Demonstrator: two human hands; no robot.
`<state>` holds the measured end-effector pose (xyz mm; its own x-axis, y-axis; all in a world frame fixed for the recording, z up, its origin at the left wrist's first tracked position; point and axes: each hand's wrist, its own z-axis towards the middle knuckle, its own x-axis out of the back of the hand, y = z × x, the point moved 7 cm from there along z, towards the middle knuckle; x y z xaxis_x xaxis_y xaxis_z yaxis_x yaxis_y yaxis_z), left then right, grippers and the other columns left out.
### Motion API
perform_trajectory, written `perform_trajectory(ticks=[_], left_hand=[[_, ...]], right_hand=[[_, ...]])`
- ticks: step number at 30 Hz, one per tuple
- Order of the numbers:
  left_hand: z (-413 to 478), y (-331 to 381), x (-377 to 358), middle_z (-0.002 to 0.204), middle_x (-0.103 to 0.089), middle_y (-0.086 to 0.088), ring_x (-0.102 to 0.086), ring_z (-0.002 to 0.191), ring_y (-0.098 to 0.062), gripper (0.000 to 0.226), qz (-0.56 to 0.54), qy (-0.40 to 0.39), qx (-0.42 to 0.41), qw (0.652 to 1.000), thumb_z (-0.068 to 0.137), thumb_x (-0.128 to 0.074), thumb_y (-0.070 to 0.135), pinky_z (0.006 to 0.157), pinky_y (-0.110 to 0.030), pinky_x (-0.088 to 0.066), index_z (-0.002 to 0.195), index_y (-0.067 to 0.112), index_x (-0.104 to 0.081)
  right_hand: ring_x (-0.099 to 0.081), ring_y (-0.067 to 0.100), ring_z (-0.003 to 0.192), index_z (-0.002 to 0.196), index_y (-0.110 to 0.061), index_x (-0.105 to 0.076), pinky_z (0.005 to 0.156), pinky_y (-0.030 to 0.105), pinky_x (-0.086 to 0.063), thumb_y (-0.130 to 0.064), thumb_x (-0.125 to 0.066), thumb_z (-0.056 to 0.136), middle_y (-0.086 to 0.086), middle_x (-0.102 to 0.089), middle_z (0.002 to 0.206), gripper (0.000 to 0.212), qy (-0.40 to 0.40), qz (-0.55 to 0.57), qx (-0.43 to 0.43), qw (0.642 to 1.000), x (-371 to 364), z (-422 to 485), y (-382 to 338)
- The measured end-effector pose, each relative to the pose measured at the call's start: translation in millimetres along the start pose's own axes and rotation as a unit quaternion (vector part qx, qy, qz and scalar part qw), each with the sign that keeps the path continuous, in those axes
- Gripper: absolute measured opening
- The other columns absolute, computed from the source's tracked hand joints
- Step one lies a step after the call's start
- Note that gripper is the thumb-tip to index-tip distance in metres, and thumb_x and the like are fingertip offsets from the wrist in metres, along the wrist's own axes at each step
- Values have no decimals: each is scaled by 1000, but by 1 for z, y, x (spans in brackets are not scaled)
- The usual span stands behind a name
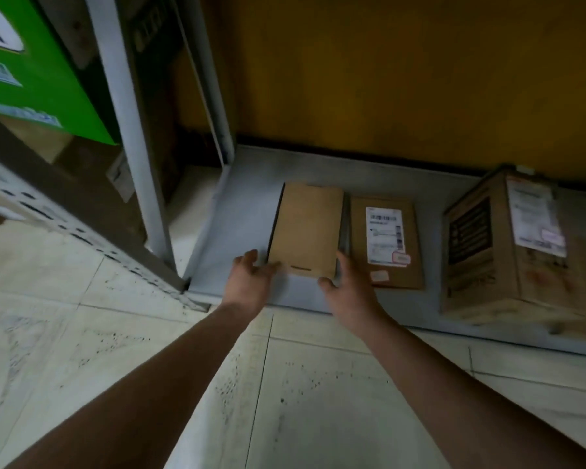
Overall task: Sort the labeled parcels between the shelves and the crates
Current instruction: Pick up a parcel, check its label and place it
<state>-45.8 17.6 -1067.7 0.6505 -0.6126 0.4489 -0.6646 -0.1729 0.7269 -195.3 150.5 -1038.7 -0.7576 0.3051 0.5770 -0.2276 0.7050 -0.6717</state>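
A flat plain brown parcel (305, 228) lies on the grey bottom shelf (240, 204). My left hand (251, 282) touches its near left corner with fingers spread. My right hand (349, 286) is at its near right corner, thumb under the front edge, fingers along the right side. Right beside it lies a second flat brown parcel (386, 245) with a white barcode label on top. Farther right stands a taller cardboard box (501, 252) with a white label on its top face.
A grey shelf upright (132, 130) rises at the left, with a green box (31, 62) on a higher shelf. A perforated metal rail (81, 231) runs along the floor. The wall behind is yellow. Pale floor tiles (284, 401) lie below my arms.
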Motion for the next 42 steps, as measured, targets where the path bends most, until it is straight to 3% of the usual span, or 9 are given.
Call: perform_trajectory(ticks=[3, 9, 13, 17, 25, 28, 36, 39, 42], left_hand=[[25, -8, -22, 127, -60, -9, -64, 106, -31, 55, 27, -5, -9, 1000, 76, -55, 57, 102, -47, -51, 120, 25, -64], [12, -7, -26, 121, -63, -6, -62, 104, -26, 31, -68, 55, -37, 996, 99, -56, 39, 98, -41, -50, 126, 25, -51], [-31, 6, -5, 112, -69, 1, -68, 99, -17, 22, -176, 95, -69, 977, 98, -63, 26, 96, -41, -54, 118, 27, -54], [-90, 37, 25, 113, -68, 9, -71, 100, -10, 36, -234, 118, -143, 954, 93, -71, 18, 92, -32, -56, 124, 32, -57], [-174, 77, 15, 126, -63, 18, -60, 120, -3, 57, 44, 117, -464, 877, 84, -77, 3, 99, -22, -49, 133, 24, -55], [-192, 80, 3, 128, -61, 12, -58, 121, -7, 53, 102, 76, -541, 832, 85, -78, 15, 100, -26, -47, 134, 19, -58], [-180, 70, 65, 133, -60, 14, -54, 127, -7, 45, -50, 140, -406, 902, 91, -69, 31, 102, -20, -42, 132, 22, -55], [-156, 57, 68, 126, -67, 11, -62, 119, -13, 44, -201, 26, -257, 945, 89, -73, 33, 92, -27, -49, 130, 30, -58], [-155, 57, 54, 115, -75, -5, -69, 111, -26, 34, -295, -94, -198, 930, 90, -62, 21, 86, -30, -59, 124, 18, -66]], right_hand=[[-42, 25, 140, 157, -22, -18, 110, 29, -35, -29, -58, 99, 7, -33, 159, 71, -5, 18, -9, 1000, -14, 10, 7], [-45, 18, 136, 158, -26, -17, 92, 18, -35, -22, -54, 101, 0, -38, 155, 68, -9, 74, 22, 997, -17, -2, 8], [-50, 12, 133, 150, -34, -33, 109, 30, -42, -23, -58, 99, -8, -50, 147, 58, -12, 153, 43, 987, -9, -31, 0], [-58, 4, 114, 136, -40, -44, 88, 13, -46, -32, -56, 100, -15, -59, 130, 39, -32, 199, 51, 978, 13, -68, -9], [-66, 28, 116, 133, -16, -59, 101, 50, -50, -43, -59, 87, 9, -69, 126, 53, -153, 569, -13, 808, 25, -102, -26], [-65, 30, 118, 134, -14, -59, 102, 55, -49, -24, -59, 94, 11, -69, 127, 41, -125, 587, 38, 799, 31, -102, -30], [-60, 23, 123, 115, -30, -65, 108, 55, -45, -16, -60, 96, 10, -62, 134, 24, -63, 429, 104, 895, 60, -103, -25], [-67, 19, 106, 117, -18, -63, 99, 42, -53, -18, -52, 101, 14, -63, 131, 20, -64, 430, 81, 897, 61, -110, -24], [-65, 33, 114, 122, -8, -62, 94, 49, -55, -13, -48, 99, 19, -66, 127, 27, -96, 470, 52, 876, 48, -118, -25]])
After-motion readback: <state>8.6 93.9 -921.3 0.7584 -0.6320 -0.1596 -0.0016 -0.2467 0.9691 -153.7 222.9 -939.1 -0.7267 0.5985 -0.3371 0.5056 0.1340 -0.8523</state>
